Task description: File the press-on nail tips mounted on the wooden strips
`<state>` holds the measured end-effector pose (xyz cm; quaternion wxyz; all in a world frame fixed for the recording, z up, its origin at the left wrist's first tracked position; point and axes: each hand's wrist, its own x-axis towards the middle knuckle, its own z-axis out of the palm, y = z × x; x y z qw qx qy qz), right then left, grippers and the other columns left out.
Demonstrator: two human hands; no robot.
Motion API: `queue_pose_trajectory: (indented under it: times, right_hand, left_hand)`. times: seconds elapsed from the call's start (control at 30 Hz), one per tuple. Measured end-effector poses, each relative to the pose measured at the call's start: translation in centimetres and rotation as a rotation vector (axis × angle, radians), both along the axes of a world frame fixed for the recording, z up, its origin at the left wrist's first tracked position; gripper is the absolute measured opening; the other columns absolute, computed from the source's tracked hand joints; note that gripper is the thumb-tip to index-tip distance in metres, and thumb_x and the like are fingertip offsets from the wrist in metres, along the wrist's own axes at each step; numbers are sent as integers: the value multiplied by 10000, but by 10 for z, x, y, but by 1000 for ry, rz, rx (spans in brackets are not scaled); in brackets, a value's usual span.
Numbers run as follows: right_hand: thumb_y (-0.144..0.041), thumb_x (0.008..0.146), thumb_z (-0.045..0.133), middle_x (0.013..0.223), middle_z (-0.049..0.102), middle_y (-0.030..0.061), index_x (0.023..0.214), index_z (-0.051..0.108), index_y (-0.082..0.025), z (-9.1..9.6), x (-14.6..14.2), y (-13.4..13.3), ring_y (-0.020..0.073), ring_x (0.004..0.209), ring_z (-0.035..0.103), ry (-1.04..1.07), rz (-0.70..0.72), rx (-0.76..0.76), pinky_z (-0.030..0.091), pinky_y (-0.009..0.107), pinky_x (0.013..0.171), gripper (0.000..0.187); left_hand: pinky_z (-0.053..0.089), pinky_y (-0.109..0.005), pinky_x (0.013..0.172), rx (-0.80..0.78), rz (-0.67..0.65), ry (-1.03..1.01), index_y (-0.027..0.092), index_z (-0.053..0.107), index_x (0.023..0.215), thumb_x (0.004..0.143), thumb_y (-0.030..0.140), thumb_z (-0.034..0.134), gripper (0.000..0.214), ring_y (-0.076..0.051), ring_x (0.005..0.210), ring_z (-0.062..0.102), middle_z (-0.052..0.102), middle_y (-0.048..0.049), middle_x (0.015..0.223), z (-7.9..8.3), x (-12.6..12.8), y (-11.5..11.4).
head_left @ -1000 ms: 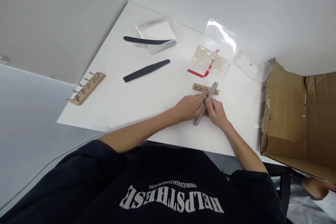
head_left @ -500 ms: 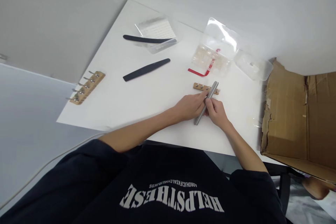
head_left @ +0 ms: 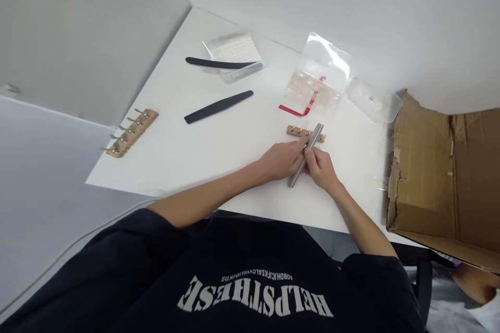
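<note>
My right hand is closed round a grey nail file, which slants up and away from me. Against the file my left hand has its fingers bent together; what they pinch, if anything, is hidden behind the file and fingers. Just beyond both hands lies a small wooden stand with several metal pegs, partly covered by the file's far end. A second wooden stand, with long metal pieces sticking out from its pegs, sits at the table's left edge.
Two black nail files lie left of my hands, one across a clear box of white sticks. Behind my hands are an open clear case with a red strip and a clear lid. A cardboard box stands right.
The whole view has shifted slightly downward. My hands and the grey nail file keep nearly the same pose on the table.
</note>
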<state>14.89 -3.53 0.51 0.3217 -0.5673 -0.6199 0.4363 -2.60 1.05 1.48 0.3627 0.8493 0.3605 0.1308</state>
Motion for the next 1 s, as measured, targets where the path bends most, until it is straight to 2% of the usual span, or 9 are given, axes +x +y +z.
queue_pose_trajectory:
  times: [0.4,0.53,0.7,0.9,1.0]
  right_hand:
    - [-723,1008,409,569,637,12,718,530,-230,0,-1,0,165,509,611,20,-16,-19,491,302,527,585]
    - [-739,1002,403,564,629,9,720,533,-226,0,-1,1,164,505,609,25,-13,-10,504,302,525,600]
    - [-768,983,408,569,627,11,727,528,-228,0,-1,1,168,512,612,58,-15,-29,512,298,509,610]
    - [-790,972,400,559,614,11,712,515,-235,0,-3,0,167,511,599,129,-29,-12,509,308,515,624]
    - [-799,969,392,577,627,11,726,516,-239,-2,-3,-1,163,513,592,138,-38,2,511,313,522,623]
  left_hand:
    - [482,-306,624,1,2,-1,143,480,1270,1011,213,364,293,-217,744,700,746,-78,933,0,0,1]
    - [485,-304,621,0,19,-18,154,501,1190,1011,210,354,239,-207,707,682,739,-67,893,-2,0,1]
    - [495,-307,648,-14,40,-75,170,504,1152,1017,209,338,217,-199,712,673,740,-51,892,-5,1,1]
    - [527,-327,717,-44,64,-158,173,482,1257,1025,205,344,272,-206,759,697,747,-38,897,-6,1,0]
    - [524,-325,709,-65,112,-227,185,478,1176,1051,233,333,198,-192,724,678,723,-30,856,-6,1,-1]
